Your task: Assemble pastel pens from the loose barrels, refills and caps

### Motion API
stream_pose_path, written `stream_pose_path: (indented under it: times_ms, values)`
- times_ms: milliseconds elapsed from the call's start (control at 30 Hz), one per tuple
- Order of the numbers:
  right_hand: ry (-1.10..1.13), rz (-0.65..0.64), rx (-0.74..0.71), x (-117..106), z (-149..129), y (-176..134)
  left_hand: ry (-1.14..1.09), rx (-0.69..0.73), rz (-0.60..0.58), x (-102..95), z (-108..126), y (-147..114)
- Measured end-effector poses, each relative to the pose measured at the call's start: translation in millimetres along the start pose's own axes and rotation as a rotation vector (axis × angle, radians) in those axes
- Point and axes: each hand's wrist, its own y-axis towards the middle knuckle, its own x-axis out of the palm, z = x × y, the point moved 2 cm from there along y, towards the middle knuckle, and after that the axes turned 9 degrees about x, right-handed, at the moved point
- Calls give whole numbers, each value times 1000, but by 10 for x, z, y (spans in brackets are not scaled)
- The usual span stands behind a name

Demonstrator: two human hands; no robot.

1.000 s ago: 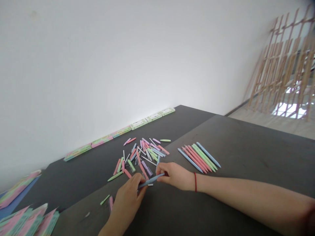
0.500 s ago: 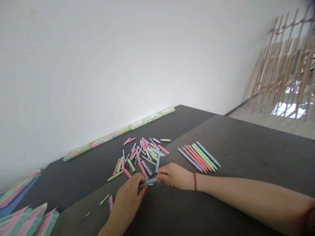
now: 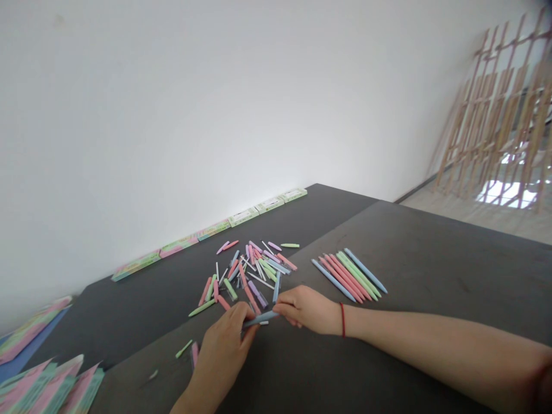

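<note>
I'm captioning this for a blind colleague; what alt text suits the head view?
The left hand and right hand hold a blue pen between them above a dark table. Beyond lie scattered colourful pen parts; to the right, a row of blue, pink and green pens.

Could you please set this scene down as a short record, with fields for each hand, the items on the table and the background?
Left hand: gripping one end of a blue pen
Right hand: fingers at the blue pen's other end
Wrist: red cord on the right
Pen row: blue, pink and green, side by side
Loose pen parts: mixed colours, jumbled beyond the hands
Boxes: lined up along the wall
</note>
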Motion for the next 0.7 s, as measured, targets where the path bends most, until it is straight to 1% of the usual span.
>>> stream_pose_path:
  times_ms: [100, 167, 233, 367, 433, 567, 633, 700]
  values:
    - [-80, 128, -41, -21, -10, -12, 13, -9, -3, 4, -9, -2]
    - [-102, 162, -47, -22, -4, -8, 21, -14, -3, 3, -10, -2]
    - [-80, 118, -36, -9, 12, 6, 29, -10, -4, 1, -6, -1]
    - [28, -45, 13, 15, 37, 21, 37, 5, -12, 2, -2, -1]
    - [0, -26, -4, 6, 27, 12, 45, -1, -15, 5, -7, -3]
    - [-149, 113, -68, -12, -4, -9, 44, -7, -13, 8, -9, -10]
    - [-193, 127, -83, -3, -8, -9, 47, -6, -10, 5, -3, -12]
    - [-222, 112, -92, 7, -6, -2, 55, -1, -10, 0, 6, -13]
